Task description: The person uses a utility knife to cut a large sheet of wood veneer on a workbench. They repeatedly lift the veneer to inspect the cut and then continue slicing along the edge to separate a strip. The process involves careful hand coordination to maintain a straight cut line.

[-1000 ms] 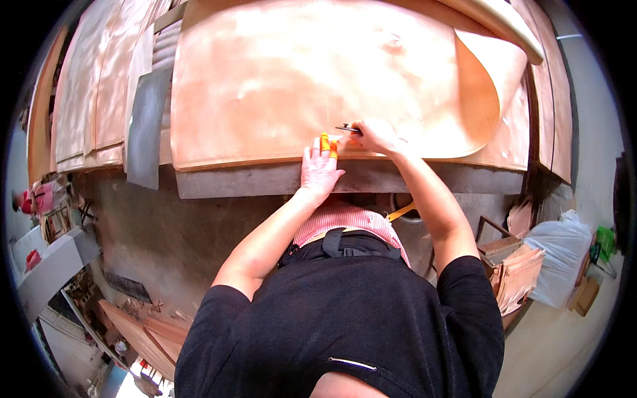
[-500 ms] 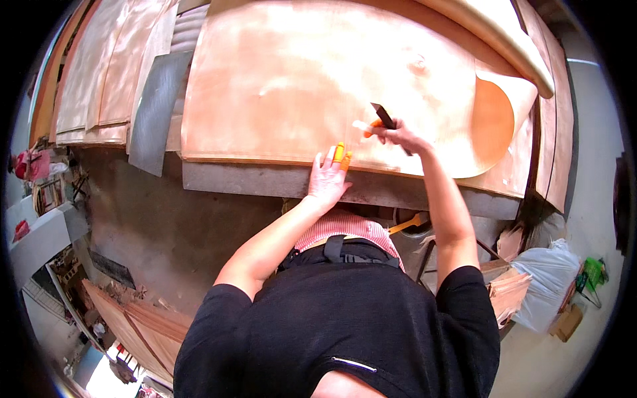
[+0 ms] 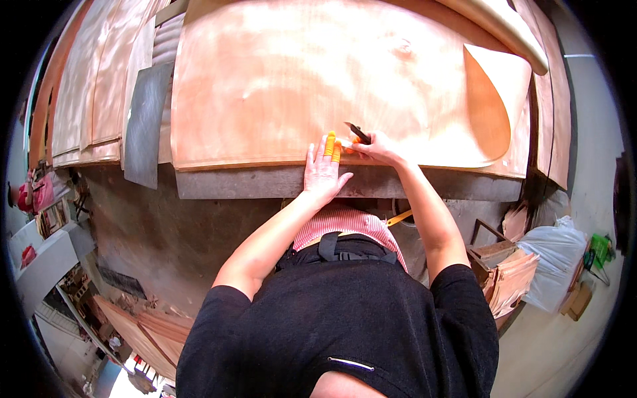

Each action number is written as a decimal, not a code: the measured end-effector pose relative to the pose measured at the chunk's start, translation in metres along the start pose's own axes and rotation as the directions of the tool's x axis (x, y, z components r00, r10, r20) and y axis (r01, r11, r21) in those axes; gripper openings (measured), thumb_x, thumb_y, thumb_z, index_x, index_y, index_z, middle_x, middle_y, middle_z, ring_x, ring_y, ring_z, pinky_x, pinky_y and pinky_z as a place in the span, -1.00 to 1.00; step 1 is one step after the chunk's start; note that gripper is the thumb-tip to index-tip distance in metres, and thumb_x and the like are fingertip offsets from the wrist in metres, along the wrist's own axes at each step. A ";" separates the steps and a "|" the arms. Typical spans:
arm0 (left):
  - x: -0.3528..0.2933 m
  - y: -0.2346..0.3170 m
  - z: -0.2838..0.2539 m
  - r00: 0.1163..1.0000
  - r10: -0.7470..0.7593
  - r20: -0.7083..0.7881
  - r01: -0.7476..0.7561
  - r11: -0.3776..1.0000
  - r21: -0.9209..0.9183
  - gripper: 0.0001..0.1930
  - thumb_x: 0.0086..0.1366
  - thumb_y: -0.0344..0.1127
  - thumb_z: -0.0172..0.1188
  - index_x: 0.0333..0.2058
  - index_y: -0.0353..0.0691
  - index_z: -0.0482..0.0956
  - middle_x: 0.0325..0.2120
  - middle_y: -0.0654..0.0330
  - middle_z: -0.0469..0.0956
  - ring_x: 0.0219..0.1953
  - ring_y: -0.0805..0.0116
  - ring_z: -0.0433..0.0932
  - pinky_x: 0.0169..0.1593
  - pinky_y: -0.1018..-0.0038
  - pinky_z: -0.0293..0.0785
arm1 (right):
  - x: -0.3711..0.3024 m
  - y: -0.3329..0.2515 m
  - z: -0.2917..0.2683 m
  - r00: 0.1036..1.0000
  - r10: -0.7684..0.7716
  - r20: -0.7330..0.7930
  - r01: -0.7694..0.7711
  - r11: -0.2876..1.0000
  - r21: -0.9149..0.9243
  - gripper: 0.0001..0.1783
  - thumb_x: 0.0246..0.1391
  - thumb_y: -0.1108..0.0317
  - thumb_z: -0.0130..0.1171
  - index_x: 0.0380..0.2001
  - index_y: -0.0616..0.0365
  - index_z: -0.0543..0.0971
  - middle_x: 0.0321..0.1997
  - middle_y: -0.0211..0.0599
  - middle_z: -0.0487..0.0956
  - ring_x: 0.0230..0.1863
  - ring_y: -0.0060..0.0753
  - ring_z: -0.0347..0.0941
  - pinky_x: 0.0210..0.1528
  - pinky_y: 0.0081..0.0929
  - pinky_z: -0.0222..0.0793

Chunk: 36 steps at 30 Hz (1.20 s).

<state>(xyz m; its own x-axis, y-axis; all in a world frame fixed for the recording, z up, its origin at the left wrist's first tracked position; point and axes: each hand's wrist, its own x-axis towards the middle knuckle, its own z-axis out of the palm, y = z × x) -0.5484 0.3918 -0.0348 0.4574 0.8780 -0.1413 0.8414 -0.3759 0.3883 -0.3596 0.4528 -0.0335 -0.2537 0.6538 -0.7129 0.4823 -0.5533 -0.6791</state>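
A large, thin sheet of wood veneer (image 3: 265,119) lies on a stack in front of me, its right end curled over. My left hand (image 3: 321,179) rests flat on its near edge, fingers stretched forward. Yellow-orange covers wrap two of those fingers. Just to the right, my right hand (image 3: 381,148) is closed around a dark, flat knife (image 3: 358,132), whose slanted tip points away and to the left. Orange covers show on the right fingers too, close to the left fingertips. Whether the blade touches the veneer I cannot tell.
A rolled sheet (image 3: 507,33) lies along the far right. Left of the stack hangs a grey metal plate (image 3: 147,126), beside more veneer sheets (image 3: 99,86). On the floor at right are veneer scraps (image 3: 514,282) and a white plastic sack (image 3: 554,265).
My right hand has brought the knife left and nearer, beside the left hand. The left hand has flattened on the near edge. The view has shifted slightly.
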 end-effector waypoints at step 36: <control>0.015 0.026 -0.024 0.987 0.060 0.152 -0.126 0.873 0.471 -0.15 -0.06 0.12 0.22 0.11 -0.32 0.18 0.14 -0.01 0.14 0.22 0.15 0.03 0.23 0.18 -0.06 | -0.209 0.226 -0.001 0.851 0.139 -0.507 0.187 0.821 0.540 -0.80 0.04 0.25 0.04 -0.29 0.04 0.54 -0.57 -0.66 0.41 -0.64 -0.81 0.11 -0.63 -0.78 0.00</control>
<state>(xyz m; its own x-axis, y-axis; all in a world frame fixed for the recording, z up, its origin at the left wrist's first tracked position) -0.5272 0.4021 -0.0048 0.5455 0.7984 -0.2550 0.8127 -0.5782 -0.0720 -0.1969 0.1913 -0.0377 0.2760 0.7408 -0.6124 -0.1046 -0.6102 -0.7853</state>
